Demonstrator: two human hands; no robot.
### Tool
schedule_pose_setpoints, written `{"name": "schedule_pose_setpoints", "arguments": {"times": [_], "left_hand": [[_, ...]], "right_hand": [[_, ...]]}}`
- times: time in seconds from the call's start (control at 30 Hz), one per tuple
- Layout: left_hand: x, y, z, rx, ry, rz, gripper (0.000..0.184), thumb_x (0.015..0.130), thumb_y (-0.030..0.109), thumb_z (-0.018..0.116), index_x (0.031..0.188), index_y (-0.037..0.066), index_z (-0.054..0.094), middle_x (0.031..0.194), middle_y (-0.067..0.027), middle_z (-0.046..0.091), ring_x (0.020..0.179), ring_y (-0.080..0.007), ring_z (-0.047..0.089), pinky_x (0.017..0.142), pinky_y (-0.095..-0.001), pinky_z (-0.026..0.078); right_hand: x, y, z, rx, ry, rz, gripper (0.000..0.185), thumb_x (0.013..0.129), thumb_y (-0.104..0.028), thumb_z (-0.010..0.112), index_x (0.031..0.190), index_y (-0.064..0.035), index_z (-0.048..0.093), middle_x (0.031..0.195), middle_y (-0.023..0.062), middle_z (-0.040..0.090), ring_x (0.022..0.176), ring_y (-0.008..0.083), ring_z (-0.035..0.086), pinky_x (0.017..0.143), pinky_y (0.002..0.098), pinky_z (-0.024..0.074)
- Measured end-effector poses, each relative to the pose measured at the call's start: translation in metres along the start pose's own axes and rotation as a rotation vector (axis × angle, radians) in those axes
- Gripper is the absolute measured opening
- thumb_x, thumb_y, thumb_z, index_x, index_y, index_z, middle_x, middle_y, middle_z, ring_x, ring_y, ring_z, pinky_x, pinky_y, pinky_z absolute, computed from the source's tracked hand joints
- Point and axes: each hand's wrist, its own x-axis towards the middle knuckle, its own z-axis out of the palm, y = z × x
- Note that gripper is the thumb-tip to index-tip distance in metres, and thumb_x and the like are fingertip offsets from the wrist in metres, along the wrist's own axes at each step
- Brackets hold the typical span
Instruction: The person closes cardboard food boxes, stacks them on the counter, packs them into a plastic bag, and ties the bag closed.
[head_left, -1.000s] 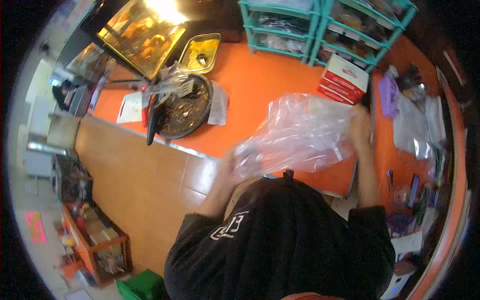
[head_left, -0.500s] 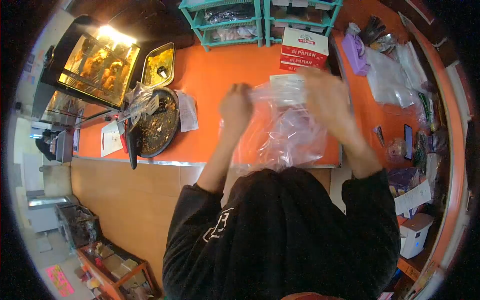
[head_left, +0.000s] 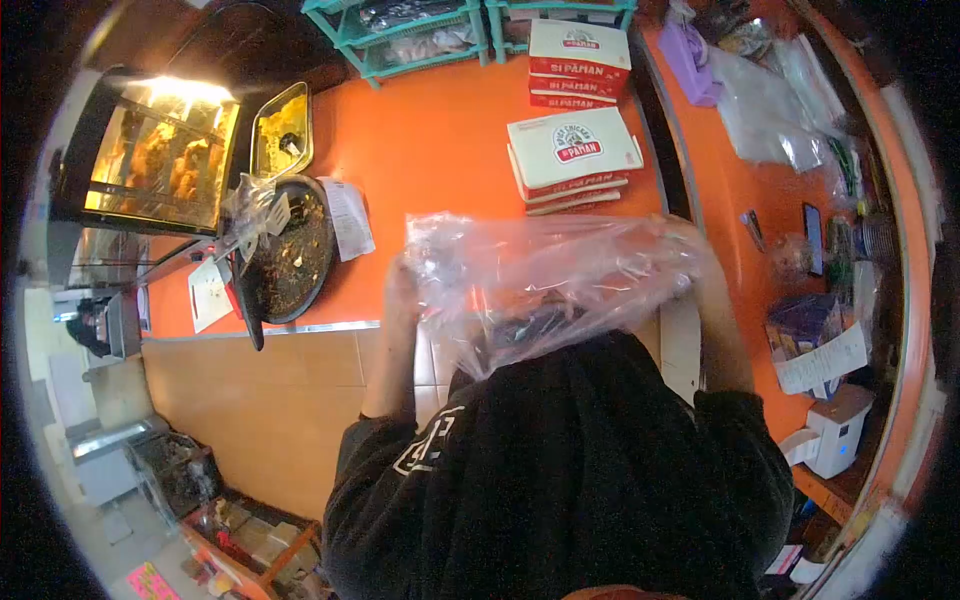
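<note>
Clear plastic bag [head_left: 560, 262] stretched crosswise near the tabletop's [head_left: 430, 140] front edge, before the dark shirt [head_left: 590, 450]. Left hand [head_left: 402, 287] at the bag's nine o'clock, grip closed on the film, fingertips veiled by it; right hand [head_left: 688, 250] at three o'clock, gripping the far corner. Front box stack [head_left: 575, 148] at twelve o'clock, just beyond the bag; rear box stack [head_left: 578, 62] farther along the same line. Black pan [head_left: 292, 255] at nine, past the left hand. Which edge is the mouth, cannot tell. Handling, my judgement: keep even tension side to side, part the layers with the thumbs, hold the film off the box corners; thin stuff, likely to cling or tear if yanked.
</note>
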Motion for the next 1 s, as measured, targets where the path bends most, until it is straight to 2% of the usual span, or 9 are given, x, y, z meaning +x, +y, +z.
{"name": "schedule_pose_setpoints", "arguments": {"times": [0.13,0.27,0.37,0.57,0.63,0.77,0.8,0.83,1.0], "left_hand": [[0.027,-0.039,0.011,-0.551,-1.086,-0.283,0.047,0.084,0.043,0.037,0.113,0.007,0.044,0.068,-0.0078,0.054,0.057,-0.0145,0.052,0.048,-0.028,0.046],[0.029,-0.054,0.038,-0.666,-0.772,-0.206,0.043,0.083,0.042,0.043,0.111,0.01,0.046,0.048,0.0001,0.044,0.032,-0.0062,0.037,0.032,-0.0184,0.037],[0.028,-0.053,0.05,-0.781,-0.866,-0.263,0.047,0.08,0.045,0.049,0.114,0.013,0.044,0.045,0.0038,0.038,0.035,-0.0027,0.032,0.037,-0.0162,0.037],[0.032,-0.002,-0.02,0.226,0.059,-0.202,0.041,0.077,0.034,0.057,0.108,0.008,0.049,0.06,-0.0007,0.046,0.047,-0.0108,0.042,0.042,-0.0238,0.036],[0.066,-0.014,-0.054,1.303,0.356,0.936,0.032,0.082,0.03,0.048,0.099,0.003,0.048,0.081,-0.0067,0.051,0.066,-0.0174,0.05,0.057,-0.0269,0.044],[0.06,-0.11,0.051,1.0,0.032,0.944,0.023,0.076,0.017,0.05,0.094,0.003,0.049,0.087,-0.0085,0.052,0.081,-0.0186,0.049,0.068,-0.0316,0.041],[0.078,-0.124,0.072,1.603,-0.227,1.084,0.026,0.072,0.016,0.053,0.096,0.007,0.052,0.093,-0.0074,0.051,0.089,-0.0208,0.048,0.077,-0.0378,0.038],[0.096,-0.128,0.085,2.206,-0.53,1.165,0.03,0.069,0.016,0.057,0.098,0.011,0.054,0.099,-0.0062,0.05,0.098,-0.0229,0.046,0.087,-0.0439,0.034],[0.164,-0.101,0.062,2.46,-0.484,1.151,0.033,0.071,0.017,0.055,0.103,0.014,0.053,0.111,-0.0036,0.044,0.108,-0.0203,0.039,0.09,-0.05,0.028]], "right_hand": [[0.02,-0.001,-0.02,-1.467,0.492,-0.426,0.02,0.082,-0.023,0.051,0.081,-0.0049,0.058,0.074,0.0086,0.059,0.066,0.0192,0.055,0.059,0.0319,0.0458],[-0.015,-0.032,0.112,-1.101,0.787,-1.061,0.022,0.072,-0.017,0.059,0.087,-0.0009,0.057,0.082,0.011,0.059,0.077,0.0238,0.057,0.067,0.0321,0.0443],[0.067,0.048,0.085,-1.758,-0.139,-0.523,0.025,0.075,-0.019,0.055,0.096,-0.0052,0.056,0.083,0.0127,0.059,0.076,0.0256,0.057,0.069,0.0349,0.0455],[0.066,0.053,-0.006,-1.975,0.274,-0.573,0.05,0.063,-0.026,0.065,0.107,-0.0072,0.05,0.095,0.0175,0.057,0.084,0.035,0.055,0.073,0.0423,0.0442],[0.068,0.025,0.032,-2.033,0.118,-0.188,0.052,0.062,-0.031,0.066,0.107,-0.0098,0.051,0.098,0.0165,0.056,0.088,0.0332,0.055,0.074,0.0428,0.0442],[0.088,0.031,0.037,-2.14,-0.059,0.173,0.052,0.063,-0.032,0.066,0.108,-0.0119,0.05,0.107,0.0149,0.053,0.098,0.0307,0.051,0.079,0.0451,0.0421],[0.099,0.034,0.031,-2.195,-0.139,0.34,0.052,0.064,-0.031,0.066,0.111,-0.0143,0.049,0.112,0.0149,0.05,0.102,0.0305,0.049,0.081,0.046,0.0409],[0.122,0.057,-0.013,-2.124,-0.124,0.155,0.053,0.066,-0.028,0.064,0.114,-0.0152,0.046,0.115,0.0146,0.048,0.103,0.0305,0.048,0.082,0.0458,0.0404],[0.129,0.053,-0.058,-2.051,-0.119,-0.154,0.059,0.07,-0.012,0.057,0.124,-0.0158,0.034,0.127,0.0116,0.037,0.111,0.0306,0.042,0.088,0.0437,0.0374]]}}
